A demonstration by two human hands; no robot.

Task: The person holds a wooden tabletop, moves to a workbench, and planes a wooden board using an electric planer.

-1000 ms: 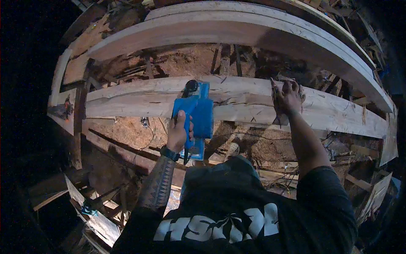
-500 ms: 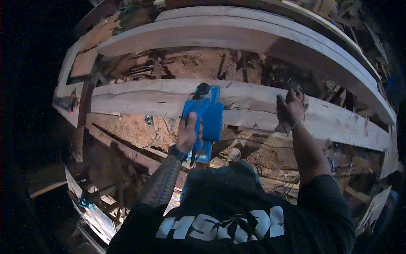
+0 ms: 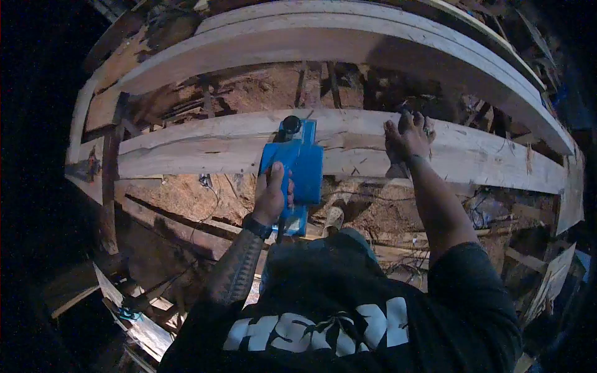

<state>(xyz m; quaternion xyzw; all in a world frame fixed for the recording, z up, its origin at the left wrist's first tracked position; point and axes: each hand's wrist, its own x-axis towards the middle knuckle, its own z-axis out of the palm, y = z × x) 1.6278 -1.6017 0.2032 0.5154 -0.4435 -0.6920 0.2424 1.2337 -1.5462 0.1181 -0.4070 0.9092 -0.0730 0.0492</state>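
Observation:
My left hand [image 3: 271, 198] is wrapped around the rear handle of a blue electric planer [image 3: 307, 168]. The planer lies across a long pale wooden board [image 3: 205, 149], its black front knob [image 3: 291, 124] near the board's far edge and its rear end jutting over the near edge. To the right of the planer, my right hand [image 3: 409, 138] rests on the same board with its fingers apart and pointing away from me. Nothing shows in that hand. The planer's underside is hidden.
Beyond the board runs another thick timber [image 3: 298, 46], with more planks behind it. An upright post [image 3: 111, 180] stands at the board's left end. Sawdust [image 3: 186, 196] covers the ground, among thin cables and wood scraps. A shoe [image 3: 334, 219] shows below the planer.
The whole view has shifted and tilted slightly. My right hand sits a little closer to the planer. My left hand keeps its hold, and the planer stays across the board.

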